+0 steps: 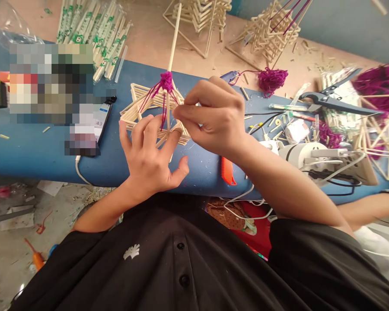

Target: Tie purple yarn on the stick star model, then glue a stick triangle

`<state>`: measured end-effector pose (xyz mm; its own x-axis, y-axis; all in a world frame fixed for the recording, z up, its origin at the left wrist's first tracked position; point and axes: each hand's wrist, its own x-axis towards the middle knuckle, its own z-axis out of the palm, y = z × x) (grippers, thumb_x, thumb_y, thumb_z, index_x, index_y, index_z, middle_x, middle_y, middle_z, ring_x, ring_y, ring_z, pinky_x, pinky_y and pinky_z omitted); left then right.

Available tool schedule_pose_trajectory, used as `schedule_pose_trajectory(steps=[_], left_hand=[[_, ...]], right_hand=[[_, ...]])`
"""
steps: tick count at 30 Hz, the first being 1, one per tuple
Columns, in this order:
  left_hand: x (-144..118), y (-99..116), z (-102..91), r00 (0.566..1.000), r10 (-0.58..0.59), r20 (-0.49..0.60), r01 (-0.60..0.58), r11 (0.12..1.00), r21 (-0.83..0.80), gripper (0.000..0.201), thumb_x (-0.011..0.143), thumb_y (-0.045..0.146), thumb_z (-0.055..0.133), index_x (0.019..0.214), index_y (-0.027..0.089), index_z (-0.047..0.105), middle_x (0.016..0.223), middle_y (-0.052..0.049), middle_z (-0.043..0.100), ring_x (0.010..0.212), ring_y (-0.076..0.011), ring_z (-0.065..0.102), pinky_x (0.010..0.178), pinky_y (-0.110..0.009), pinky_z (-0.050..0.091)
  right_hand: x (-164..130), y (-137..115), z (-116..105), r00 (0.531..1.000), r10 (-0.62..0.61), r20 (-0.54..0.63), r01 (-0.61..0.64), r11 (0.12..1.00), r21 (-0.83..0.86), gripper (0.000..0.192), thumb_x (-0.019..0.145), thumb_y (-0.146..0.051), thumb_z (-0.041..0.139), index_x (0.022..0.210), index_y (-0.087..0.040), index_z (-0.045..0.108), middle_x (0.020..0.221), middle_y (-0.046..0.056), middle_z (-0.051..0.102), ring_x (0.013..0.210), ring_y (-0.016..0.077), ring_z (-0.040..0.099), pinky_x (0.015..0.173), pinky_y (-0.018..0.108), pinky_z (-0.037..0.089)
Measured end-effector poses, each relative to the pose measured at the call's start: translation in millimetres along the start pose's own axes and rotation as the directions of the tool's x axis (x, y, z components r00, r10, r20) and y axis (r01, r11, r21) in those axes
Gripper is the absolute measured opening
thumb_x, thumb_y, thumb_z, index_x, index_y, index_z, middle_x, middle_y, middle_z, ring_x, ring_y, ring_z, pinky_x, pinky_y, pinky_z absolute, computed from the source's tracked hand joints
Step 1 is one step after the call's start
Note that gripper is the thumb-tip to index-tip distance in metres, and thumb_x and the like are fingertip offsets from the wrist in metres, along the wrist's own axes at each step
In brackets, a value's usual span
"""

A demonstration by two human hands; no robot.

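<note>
Loosely spread, the fingers of the left hand (149, 157) are laid over the near side of a small frame (129, 117), its thumb held out apart and the hand not closed around anything. By the right hand (218, 114), a tight pinch of thumb and fingertips is formed just above the frame's right side; whether a strand is gripped there cannot be told.

The frame, built of slim, pale wooden sticks layered in an angular, open-centred outline, is set on the smooth blue table (201, 166) in front of the person. Over it a fuzzy purple knot (166, 81) is tied around a smooth, tapering stick (175, 39), and thin purple threads (164, 114) are fanned downward from the knot.

To the right, a soft, tangled ball of purple yarn (272, 82) and an orange tool (227, 170) with a toothed edge are seen. Beyond the frame, slender sticks in crinkly, green-printed wrappers (94, 36) are heaped, and a zigzag-stacked stick structure (202, 17) is stood farther back.
</note>
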<state>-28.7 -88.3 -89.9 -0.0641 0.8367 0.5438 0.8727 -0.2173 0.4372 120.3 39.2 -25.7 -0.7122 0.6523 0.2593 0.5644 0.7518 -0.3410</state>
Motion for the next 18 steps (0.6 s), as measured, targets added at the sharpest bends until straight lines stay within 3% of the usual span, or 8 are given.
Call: schedule_pose_trajectory(steps=[6, 14, 18], left_hand=[[-1, -1, 0.3, 1.000, 0.019, -0.019, -0.018, 0.999, 0.051, 0.053, 0.087, 0.056, 0.068, 0.132, 0.029, 0.076, 0.148, -0.015, 0.066, 0.142, -0.0463, 0.058, 0.132, -0.073, 0.018], [0, 1, 0.2, 1.000, -0.002, -0.010, 0.003, 0.998, 0.058, 0.052, 0.088, 0.056, 0.068, 0.132, 0.030, 0.077, 0.147, -0.014, 0.067, 0.141, -0.0453, 0.059, 0.133, -0.072, 0.017], [0, 3, 1.4, 1.000, 0.005, -0.006, -0.005, 0.999, 0.041, 0.053, 0.088, 0.055, 0.066, 0.132, 0.028, 0.077, 0.147, -0.015, 0.066, 0.141, -0.0464, 0.059, 0.132, -0.073, 0.015]], right_hand=[[4, 8, 2, 0.998, -0.042, 0.054, 0.044, 0.998, -0.035, 0.031, 0.103, -0.033, 0.049, 0.098, -0.027, 0.079, 0.103, 0.007, 0.069, 0.100, 0.0233, 0.061, 0.088, 0.042, 0.049], [0, 6, 5, 0.999, -0.031, -0.012, 0.031, 0.999, 0.017, 0.035, 0.106, -0.033, 0.048, 0.097, -0.024, 0.082, 0.099, 0.008, 0.068, 0.092, 0.0200, 0.064, 0.084, 0.038, 0.051], [-2, 11, 12, 0.991, -0.073, -0.109, 0.075, 0.997, 0.016, 0.039, 0.109, -0.034, 0.047, 0.097, -0.023, 0.082, 0.098, 0.007, 0.067, 0.091, 0.0179, 0.066, 0.083, 0.035, 0.054]])
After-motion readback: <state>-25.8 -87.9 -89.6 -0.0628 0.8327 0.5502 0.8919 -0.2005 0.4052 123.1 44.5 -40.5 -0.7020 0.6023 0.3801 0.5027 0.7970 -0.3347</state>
